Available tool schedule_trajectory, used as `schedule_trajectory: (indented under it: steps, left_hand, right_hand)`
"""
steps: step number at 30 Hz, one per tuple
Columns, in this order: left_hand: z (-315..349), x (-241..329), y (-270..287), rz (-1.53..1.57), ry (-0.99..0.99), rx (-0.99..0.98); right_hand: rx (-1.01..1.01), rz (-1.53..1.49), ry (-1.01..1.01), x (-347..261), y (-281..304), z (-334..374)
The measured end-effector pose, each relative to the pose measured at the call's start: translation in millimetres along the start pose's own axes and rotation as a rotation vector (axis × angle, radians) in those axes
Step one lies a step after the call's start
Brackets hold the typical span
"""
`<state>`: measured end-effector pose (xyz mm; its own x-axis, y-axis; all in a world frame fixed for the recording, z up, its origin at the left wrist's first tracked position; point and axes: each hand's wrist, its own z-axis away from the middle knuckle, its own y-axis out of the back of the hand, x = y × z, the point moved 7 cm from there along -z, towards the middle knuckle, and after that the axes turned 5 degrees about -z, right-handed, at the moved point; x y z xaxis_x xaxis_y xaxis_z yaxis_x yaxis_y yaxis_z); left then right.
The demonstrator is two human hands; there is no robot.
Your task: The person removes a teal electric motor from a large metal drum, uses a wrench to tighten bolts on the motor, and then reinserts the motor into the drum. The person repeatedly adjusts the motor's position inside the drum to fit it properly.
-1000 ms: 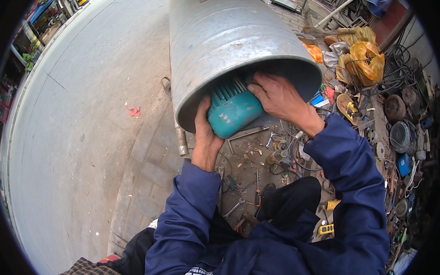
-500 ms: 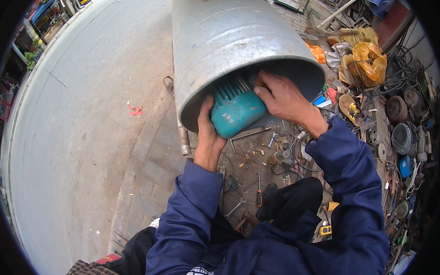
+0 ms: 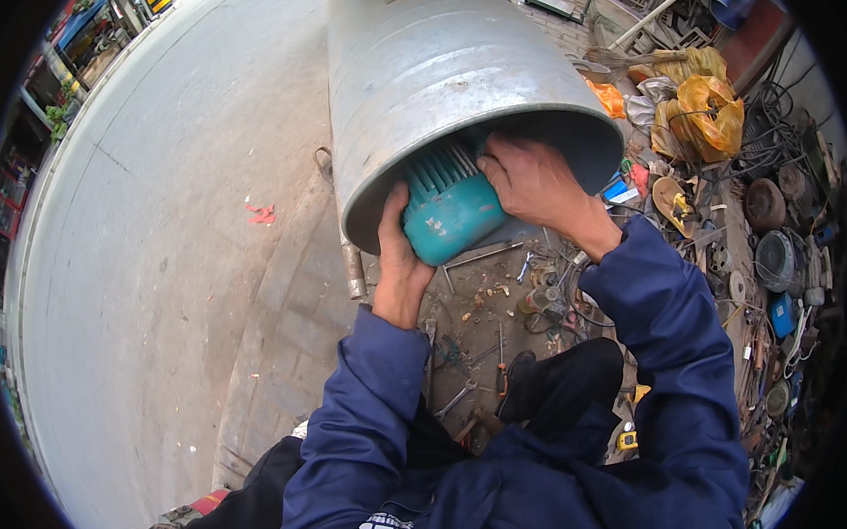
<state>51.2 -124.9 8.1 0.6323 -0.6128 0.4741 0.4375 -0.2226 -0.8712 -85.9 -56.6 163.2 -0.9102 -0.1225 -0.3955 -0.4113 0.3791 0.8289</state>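
Note:
A teal electric motor with cooling fins sits partly inside the open end of a large grey metal cylinder. My left hand cups the motor's left side and underside, thumb up along it. Against the motor's upper right side, just within the cylinder's rim, is my right hand. Its fingers are curled and pinched together; the fingertips are hidden, so what they grip cannot be made out. The motor's far end lies in shadow inside the cylinder.
Below lie a T-shaped metal bar, a wrench and a screwdriver. A yellow tape measure is by my right knee. Yellow plastic bags, cables and scrap parts crowd the right side. Paved road stretches along the left.
My right hand has shifted slightly left along the motor, its fingers still curled. My left hand and the motor have barely moved.

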Motion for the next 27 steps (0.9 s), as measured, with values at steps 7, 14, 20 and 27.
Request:
schedule_trajectory:
  steps: [7,14,20,27]
  left_hand:
    - [0.1,0.1,2.3,0.013,-0.006,0.012]
    - [1.0,1.5,1.4,-0.011,-0.022,0.034]
    - [5.3,3.8,-4.7,-0.005,-0.012,0.033]
    - [2.5,2.2,-1.3,0.004,0.001,0.013]
  right_hand:
    - [-0.071,-0.166,0.042,0.9,9.0,1.3]
    - [0.005,0.019,0.111,0.2,-1.7,3.6]
    - [-0.022,-0.058,0.031,2.6,7.6,9.7]
    - [-0.061,-0.055,0.024,1.6,-1.0,1.6]
